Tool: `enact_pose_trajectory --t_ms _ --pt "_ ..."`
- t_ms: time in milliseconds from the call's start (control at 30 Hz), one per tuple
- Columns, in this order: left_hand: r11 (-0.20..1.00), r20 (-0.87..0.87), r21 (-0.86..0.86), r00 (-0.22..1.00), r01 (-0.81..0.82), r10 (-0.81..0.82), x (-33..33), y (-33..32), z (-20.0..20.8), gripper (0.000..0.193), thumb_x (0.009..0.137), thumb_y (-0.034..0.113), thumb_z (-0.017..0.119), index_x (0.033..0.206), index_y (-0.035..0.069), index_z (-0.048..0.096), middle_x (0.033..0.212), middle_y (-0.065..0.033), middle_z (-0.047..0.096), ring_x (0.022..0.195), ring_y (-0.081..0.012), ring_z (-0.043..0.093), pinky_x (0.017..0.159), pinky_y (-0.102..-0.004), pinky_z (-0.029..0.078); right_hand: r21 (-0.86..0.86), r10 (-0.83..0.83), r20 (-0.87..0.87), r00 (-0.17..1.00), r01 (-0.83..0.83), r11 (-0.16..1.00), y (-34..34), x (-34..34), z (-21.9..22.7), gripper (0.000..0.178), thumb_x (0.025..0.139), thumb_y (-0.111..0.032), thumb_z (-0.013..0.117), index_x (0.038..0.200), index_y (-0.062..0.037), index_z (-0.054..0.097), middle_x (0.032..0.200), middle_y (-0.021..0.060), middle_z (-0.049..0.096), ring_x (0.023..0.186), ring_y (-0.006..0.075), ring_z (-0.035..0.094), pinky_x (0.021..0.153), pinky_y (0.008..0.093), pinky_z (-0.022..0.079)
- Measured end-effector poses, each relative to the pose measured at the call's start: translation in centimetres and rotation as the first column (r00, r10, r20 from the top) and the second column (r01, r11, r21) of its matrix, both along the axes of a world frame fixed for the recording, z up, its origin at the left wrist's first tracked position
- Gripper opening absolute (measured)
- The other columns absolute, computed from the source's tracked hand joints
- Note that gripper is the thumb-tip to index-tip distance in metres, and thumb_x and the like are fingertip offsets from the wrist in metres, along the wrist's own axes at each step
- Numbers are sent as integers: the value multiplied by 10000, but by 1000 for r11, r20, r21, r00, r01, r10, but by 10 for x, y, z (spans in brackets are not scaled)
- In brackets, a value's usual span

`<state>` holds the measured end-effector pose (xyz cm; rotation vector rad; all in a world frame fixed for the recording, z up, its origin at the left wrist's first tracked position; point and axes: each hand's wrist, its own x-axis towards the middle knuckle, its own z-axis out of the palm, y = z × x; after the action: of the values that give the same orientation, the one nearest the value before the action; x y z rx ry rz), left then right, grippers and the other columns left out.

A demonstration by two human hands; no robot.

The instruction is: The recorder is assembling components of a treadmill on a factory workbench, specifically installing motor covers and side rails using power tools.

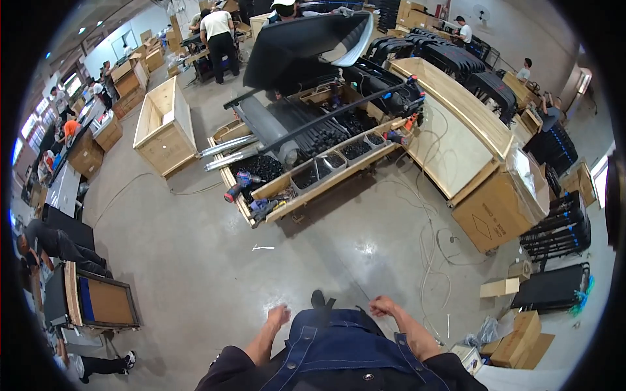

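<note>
My left hand [279, 316] hangs to the left of my dark blue apron [336, 342], its fingers loosely curled with nothing visible in them. On the apron's other side, my right hand [383, 305] is also curled, and no object shows in it. Neither hand touches the wooden workbench [313, 199] ahead of me. On that bench lie a blue and red cordless drill [241, 185], bins of small black parts [358, 150], silver tubes [228, 155] and a long black bar [326, 118]. A large black panel [293, 52] is tilted up at the far side.
An open wooden crate [166, 127] stands left of the bench. At right are a long wooden box [456, 124], a cardboard carton [502, 202] and loose cables [427, 254] on the floor. A person in a white cap [285, 3] is behind the panel; other people work farther off.
</note>
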<state>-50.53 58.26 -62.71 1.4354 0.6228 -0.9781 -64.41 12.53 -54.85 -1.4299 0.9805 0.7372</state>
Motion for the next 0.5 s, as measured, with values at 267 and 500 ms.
enact_pose_trajectory --t_ms 267,500 --pt "945 166 -190 940 -267 299 171 -148 112 435 980 333 600 1267 8 566 1025 -120 671 863 -198 667 746 -321 567 -190 217 477 852 -141 972 -145 411 15 242 885 -161 554 692 -58 659 611 75 636 472 154 567 417 321 426" --pt "406 -55 -58 409 -912 911 -12 -171 59 210 954 301 545 958 94 575 799 -61 642 697 -201 598 623 -365 477 -644 516 596 615 -16 765 -174 752 61 291 846 -306 700 984 -50 714 912 173 723 875 362 696 781 448 551"
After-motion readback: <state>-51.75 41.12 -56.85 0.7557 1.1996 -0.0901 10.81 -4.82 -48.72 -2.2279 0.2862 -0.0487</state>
